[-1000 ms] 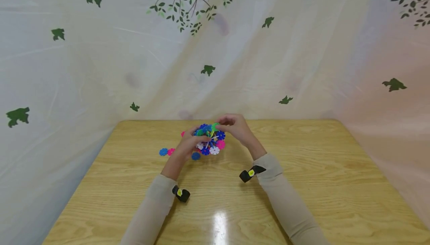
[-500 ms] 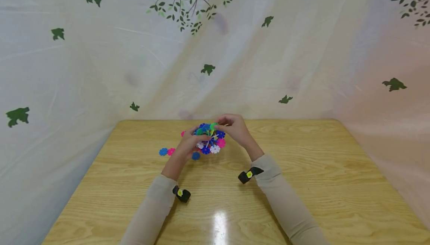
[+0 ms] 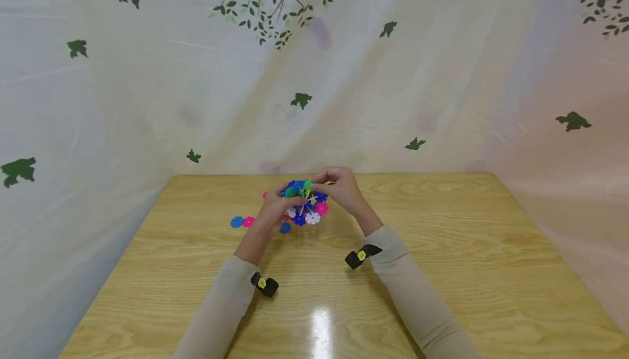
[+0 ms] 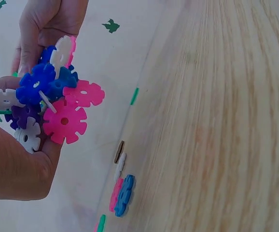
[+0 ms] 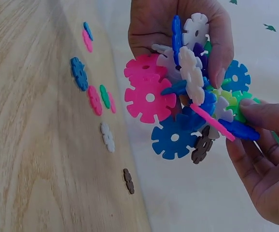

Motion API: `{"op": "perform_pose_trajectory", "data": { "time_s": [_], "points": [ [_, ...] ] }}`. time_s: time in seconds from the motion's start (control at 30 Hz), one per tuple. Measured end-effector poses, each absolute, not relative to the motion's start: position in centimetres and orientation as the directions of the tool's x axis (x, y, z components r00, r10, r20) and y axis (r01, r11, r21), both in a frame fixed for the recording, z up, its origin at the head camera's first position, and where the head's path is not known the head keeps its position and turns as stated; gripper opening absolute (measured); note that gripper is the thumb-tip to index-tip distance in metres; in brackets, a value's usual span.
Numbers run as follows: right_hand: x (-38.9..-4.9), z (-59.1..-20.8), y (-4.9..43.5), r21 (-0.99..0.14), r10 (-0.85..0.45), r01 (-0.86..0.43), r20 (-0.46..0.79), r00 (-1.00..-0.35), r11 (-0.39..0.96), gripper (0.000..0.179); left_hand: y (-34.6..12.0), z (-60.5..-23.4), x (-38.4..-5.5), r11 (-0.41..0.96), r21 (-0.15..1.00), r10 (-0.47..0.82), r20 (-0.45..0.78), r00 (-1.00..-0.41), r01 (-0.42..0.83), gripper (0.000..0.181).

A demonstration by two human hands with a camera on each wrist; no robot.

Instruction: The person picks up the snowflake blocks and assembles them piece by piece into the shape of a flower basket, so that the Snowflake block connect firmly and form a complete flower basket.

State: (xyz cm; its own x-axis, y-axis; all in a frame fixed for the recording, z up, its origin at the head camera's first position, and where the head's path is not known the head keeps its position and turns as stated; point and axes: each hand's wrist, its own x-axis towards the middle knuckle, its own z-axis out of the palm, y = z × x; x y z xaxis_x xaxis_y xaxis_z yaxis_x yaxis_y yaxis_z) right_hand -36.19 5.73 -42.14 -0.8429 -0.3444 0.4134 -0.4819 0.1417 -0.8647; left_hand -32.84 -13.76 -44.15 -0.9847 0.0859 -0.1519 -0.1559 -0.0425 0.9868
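In the head view my left hand [image 3: 269, 216] grips a ball-like cluster of interlocked plastic snowflake discs [image 3: 299, 219] over the far part of the table. The cluster mixes pink, white, blue, purple, green and brown notched discs, fitted edge to edge at many angles. My left thumb lies across it, while the fingers behind are partly hidden. On the cluster's right side my right hand [image 3: 344, 188] pinches a bright green disc [image 3: 308, 186] between thumb and fingers. The right wrist view shows the right thumb on this green disc, beside a dark blue disc [image 5: 241, 129].
Loose discs lie on the wooden table [image 3: 442, 260] behind and left of the cluster: blue [image 5: 79, 74], pink [image 5: 94, 100], green [image 5: 104, 96], white [image 5: 107, 137] and brown [image 5: 128, 181]. A pale printed curtain [image 3: 221, 102] hangs behind the table's far edge.
Both hands stay at the cluster. My right hand and wrist have shifted slightly left, and the green disc sits a little further left with them. The head view has turned slightly.
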Motion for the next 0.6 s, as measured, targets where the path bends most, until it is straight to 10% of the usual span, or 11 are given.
{"op": "perform_pose_trajectory", "data": {
  "time_s": [0.6],
  "points": [
    [-36.7,-42.8,5.9,-0.880,-0.256,-0.458,0.416,-0.872,0.129,0.011,-14.8,-44.4,-33.7,-0.060,0.987,0.182,-0.134,-0.974,-0.146,0.077]
  ]
}}
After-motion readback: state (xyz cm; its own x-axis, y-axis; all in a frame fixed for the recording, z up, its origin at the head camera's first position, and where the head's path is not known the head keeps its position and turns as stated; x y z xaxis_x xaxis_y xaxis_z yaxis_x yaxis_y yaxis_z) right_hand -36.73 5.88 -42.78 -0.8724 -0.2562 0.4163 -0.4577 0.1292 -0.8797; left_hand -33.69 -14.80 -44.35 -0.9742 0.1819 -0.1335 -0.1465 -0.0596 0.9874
